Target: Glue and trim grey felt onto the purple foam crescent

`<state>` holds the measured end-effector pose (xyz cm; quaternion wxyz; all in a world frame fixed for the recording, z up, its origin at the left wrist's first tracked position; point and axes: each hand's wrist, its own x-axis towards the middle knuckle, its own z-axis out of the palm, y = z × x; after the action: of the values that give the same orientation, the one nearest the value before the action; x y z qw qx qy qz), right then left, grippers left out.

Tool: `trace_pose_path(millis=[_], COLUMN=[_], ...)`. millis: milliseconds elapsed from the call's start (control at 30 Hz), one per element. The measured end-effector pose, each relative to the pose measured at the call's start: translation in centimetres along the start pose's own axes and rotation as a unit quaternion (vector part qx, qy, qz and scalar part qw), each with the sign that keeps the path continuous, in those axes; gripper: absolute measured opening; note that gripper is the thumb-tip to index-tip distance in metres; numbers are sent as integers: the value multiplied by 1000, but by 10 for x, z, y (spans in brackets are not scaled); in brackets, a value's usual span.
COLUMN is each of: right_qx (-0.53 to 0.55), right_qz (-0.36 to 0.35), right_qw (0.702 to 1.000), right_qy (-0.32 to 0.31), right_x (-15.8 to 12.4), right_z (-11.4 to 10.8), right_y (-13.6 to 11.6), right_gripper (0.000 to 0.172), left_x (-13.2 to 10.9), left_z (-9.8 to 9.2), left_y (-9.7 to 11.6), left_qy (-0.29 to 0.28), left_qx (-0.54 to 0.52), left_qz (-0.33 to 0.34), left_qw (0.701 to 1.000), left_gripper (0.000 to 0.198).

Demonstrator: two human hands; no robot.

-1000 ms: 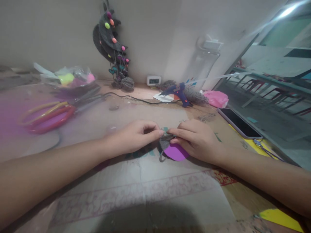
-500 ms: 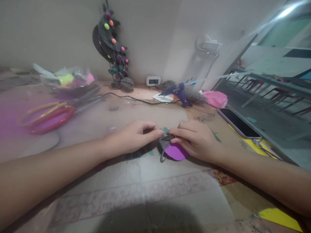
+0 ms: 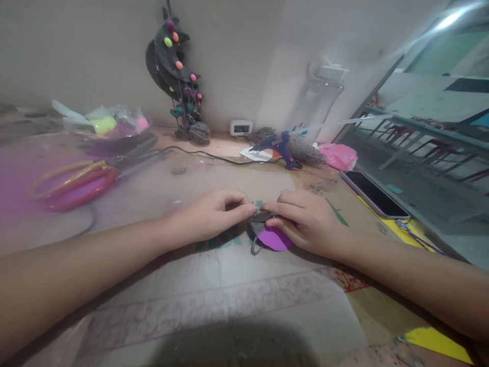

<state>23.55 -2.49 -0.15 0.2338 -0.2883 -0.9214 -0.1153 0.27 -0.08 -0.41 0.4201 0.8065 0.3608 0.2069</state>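
Low over the middle of the table, my left hand (image 3: pixel 219 214) and my right hand (image 3: pixel 311 221) meet at a small grey felt piece (image 3: pixel 256 227). A purple felt piece (image 3: pixel 275 238) lies against it, partly under my right fingers. Thumb and forefinger of my left hand pinch the grey piece at its upper left edge. My right hand has its fingers closed on the same piece from the right. A thin grey loop (image 3: pixel 255 247) sticks out at the bottom. The inner fingertips are partly hidden.
A blue glue gun (image 3: pixel 280 148) with a cord lies at the back beside grey yarn (image 3: pixel 305 150). Red-handled scissors (image 3: pixel 82 188) are at left, near a plastic bag of pompoms (image 3: pixel 109 125). A phone (image 3: pixel 376 193) sits at the right edge; a clear bottle (image 3: pixel 321 104) stands behind.
Almost nothing differs. My right fingertips have shifted slightly left on the grey felt piece, and the purple piece shows a little less.
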Motion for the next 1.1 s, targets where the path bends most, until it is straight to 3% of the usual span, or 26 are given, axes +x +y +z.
trace_pose_path(millis=[533, 767, 967, 1100], right_qx=[-42, -17, 53, 40], right_qz=[-26, -19, 39, 22], right_qw=[999, 1000, 998, 999], right_qy=[5, 11, 23, 20], right_x=[-1, 1, -1, -3], right_z=[0, 1, -2, -1], right_y=[3, 2, 4, 6], right_gripper=[25, 26, 28, 26], left_x=[1, 1, 1, 1], left_z=[0, 1, 0, 0], left_y=[-1, -1, 0, 0], left_qy=[-8, -2, 4, 7], left_qx=[8, 5, -17, -25], left_qz=[-6, -6, 6, 10], left_qw=[1000, 1000, 1000, 1000], left_gripper=[42, 40, 38, 37])
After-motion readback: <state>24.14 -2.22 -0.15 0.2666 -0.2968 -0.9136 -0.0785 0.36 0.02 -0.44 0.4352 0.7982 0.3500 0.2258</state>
